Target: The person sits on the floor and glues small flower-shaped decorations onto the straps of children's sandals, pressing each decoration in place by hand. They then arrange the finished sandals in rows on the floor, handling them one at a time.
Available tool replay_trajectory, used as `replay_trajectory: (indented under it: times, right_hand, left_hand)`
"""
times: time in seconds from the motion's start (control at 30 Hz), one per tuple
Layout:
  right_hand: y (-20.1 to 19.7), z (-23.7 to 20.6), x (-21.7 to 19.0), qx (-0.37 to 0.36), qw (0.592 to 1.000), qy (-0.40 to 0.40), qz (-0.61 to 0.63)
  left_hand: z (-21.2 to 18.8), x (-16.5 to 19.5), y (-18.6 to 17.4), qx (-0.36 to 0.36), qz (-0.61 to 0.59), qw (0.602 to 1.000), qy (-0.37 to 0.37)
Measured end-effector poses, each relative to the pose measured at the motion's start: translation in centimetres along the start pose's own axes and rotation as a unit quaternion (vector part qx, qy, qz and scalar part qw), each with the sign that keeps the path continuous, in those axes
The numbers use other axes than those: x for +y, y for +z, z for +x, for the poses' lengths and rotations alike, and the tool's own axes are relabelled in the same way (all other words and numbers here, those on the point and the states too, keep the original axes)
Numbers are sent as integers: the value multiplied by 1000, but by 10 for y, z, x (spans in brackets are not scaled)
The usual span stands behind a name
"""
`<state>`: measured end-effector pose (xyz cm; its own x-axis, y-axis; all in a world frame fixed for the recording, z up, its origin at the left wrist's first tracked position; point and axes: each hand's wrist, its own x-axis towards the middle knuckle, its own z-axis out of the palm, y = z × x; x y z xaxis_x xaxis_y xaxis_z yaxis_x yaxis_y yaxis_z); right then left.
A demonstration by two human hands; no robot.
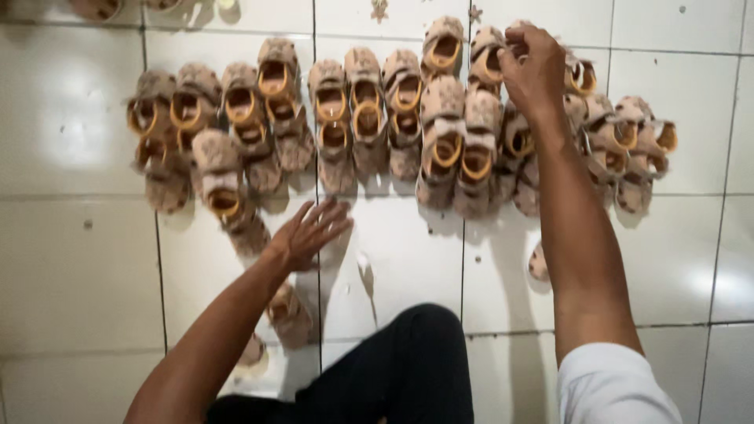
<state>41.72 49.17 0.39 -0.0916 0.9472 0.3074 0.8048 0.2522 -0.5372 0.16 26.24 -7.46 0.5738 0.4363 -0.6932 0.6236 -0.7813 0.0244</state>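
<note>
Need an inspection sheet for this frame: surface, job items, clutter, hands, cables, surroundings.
Surface: glossy pale tiled floor with dark grout lines, glare patches.
Job's things: row of small tan sandals with yellow-lined insoles, packed side by side, some stacked.
Clutter: loose sandals beside and under the left forearm; one stray piece by the right arm.
Grippers: left hand open, fingers spread, hovering over the floor near a sandal; right hand closed on a sandal at the back of the row.
Cables: nothing seen.
Surroundings: the person's dark-clothed knee, white sleeve.

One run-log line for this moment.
left hand: open, over floor tiles | right hand: fingers closed at back-row sandal | sandal rows: on floor
</note>
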Motion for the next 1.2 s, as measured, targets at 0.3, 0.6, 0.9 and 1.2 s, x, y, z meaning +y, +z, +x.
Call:
replay_trajectory:
  times: [0.3, 0.6, 0.9, 1.2]
  right_hand:
    - [57, 59, 41, -68, 989, 24, -129]
    - [73, 71, 43, -126, 977, 161, -53]
    - [107, 84, 25, -48, 996, -79, 6]
    - [108, 84, 8, -121, 970, 158, 139]
  left_hand:
    - [-32, 23, 0, -54, -95, 990, 85]
    - [-49, 42, 9, -84, -171, 976, 103]
    - [-44, 51, 17, -12, -216, 973, 82]
    - [-37, 64, 34, 128, -235, 961, 65]
